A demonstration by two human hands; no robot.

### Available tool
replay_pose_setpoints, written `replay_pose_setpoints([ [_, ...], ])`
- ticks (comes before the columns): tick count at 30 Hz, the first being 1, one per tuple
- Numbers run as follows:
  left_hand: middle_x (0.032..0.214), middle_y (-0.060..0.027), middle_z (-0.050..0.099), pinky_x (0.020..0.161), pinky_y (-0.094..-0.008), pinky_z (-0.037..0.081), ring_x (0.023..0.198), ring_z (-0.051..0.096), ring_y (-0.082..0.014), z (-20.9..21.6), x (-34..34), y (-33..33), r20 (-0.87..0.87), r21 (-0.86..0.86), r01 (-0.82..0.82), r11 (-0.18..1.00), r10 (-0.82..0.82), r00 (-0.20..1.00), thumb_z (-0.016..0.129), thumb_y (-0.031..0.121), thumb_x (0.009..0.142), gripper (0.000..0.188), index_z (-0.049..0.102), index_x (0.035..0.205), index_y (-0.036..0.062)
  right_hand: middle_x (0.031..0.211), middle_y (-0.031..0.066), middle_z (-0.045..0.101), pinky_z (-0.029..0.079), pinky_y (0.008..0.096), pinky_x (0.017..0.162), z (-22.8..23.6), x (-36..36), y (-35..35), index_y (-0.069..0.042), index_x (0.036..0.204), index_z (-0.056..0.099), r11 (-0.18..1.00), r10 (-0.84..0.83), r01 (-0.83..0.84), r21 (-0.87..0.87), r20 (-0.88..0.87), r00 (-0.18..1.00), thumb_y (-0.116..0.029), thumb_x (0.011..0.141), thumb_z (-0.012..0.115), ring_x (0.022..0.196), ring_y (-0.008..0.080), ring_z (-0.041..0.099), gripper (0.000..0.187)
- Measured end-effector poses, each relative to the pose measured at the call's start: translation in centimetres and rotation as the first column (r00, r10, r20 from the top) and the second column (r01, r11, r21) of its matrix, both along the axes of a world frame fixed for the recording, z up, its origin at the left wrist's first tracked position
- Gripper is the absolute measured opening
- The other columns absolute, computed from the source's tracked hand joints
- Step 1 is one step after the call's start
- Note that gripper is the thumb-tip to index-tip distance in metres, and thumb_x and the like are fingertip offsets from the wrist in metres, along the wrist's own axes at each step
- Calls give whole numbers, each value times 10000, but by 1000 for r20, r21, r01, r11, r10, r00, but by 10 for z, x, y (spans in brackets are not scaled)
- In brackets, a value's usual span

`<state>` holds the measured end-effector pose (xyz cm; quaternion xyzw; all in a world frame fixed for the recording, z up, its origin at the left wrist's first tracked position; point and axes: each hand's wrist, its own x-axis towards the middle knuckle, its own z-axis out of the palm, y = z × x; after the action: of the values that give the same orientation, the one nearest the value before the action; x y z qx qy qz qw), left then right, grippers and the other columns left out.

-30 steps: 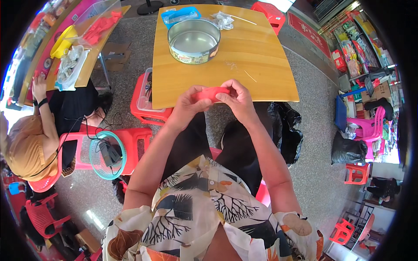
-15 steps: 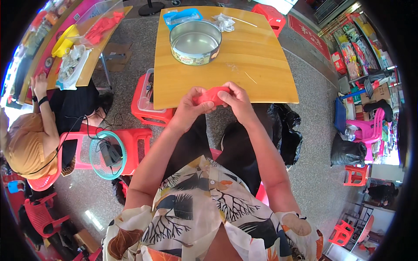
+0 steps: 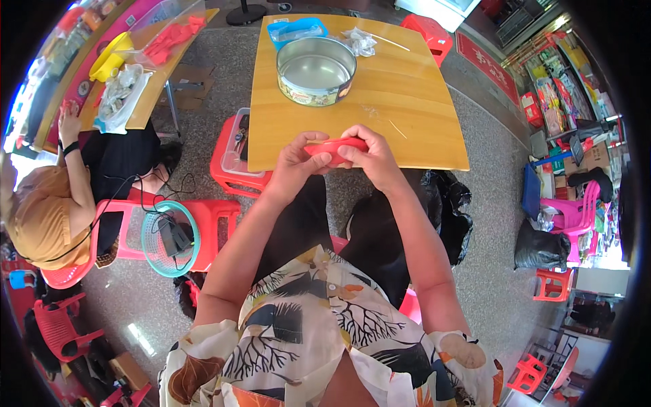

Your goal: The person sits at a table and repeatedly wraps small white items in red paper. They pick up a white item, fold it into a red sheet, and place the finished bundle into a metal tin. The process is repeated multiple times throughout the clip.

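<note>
Red strip (image 3: pixel 333 146), thin and flat, sits level between my two hands just over the near edge of the wooden counter (image 3: pixel 413 115). My left hand (image 3: pixel 296 161) closes on its left end, thumb lying along the top and fingers curled underneath. My right hand (image 3: pixel 369 152) pinches the right end the same way, fingers folded over the top edge so only the middle stretch of the strip shows. Both hands nearly touch each other at the knuckles. What the strip is made of I cannot tell from this view.

Further out on the counter stands a round metal tin (image 3: pixel 316 70), open, with a patterned band around its wall. Just behind it lies a blue tray (image 3: pixel 297 28), and to the right of that a crumpled clear plastic bag (image 3: pixel 359 42). A thin pale stick (image 3: pixel 398 129) lies on the wood near my right hand.

At my left, a red stool (image 3: pixel 230 166) stands against the counter's side with a clear box on it. Beyond it another person (image 3: pixel 47 217) in an ochre top sits at a second counter (image 3: pixel 146 102), one hand raised to its edge. A teal mesh basket (image 3: pixel 169 237) rests on a pink stool beside them.
</note>
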<state>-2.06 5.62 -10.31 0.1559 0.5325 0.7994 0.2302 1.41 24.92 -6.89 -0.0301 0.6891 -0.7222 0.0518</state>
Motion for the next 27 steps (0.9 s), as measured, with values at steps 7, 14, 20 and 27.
replay_pose_setpoints([
  [7,1279,-103,545,853,-274,507,1035,631,-178,6,-19,-42,-12,-79,-120,990,119,993,528,179,983,403,401,1355,92,939,74,654,498,263,644,-17,-34,30,-53,981,595,600,13,105,793,-141,990,-129,868,668,764,155,631,155],
  [14,1359,-122,464,897,-318,489,1130,575,-214,-14,-12,-55,-118,-183,-146,972,126,985,584,179,952,511,359,1395,61,784,12,585,457,242,616,-17,-38,15,-44,906,567,987,-80,95,132,-120,990,-169,855,709,704,79,553,195],
  [20,1288,-109,508,899,-292,488,1088,564,-157,1,2,-30,-173,-99,-61,993,43,984,672,100,884,591,371,1392,75,850,5,568,461,257,687,-10,-11,-14,-49,940,567,968,-30,81,237,-210,977,-121,854,701,782,82,542,174],
  [27,1085,-82,607,818,-237,520,961,609,-119,7,5,-24,-139,-168,-65,984,41,989,687,-79,803,484,472,1220,38,896,74,578,469,322,747,9,15,-25,-51,1022,585,900,62,114,420,-383,922,-44,795,707,854,209,587,257],
])
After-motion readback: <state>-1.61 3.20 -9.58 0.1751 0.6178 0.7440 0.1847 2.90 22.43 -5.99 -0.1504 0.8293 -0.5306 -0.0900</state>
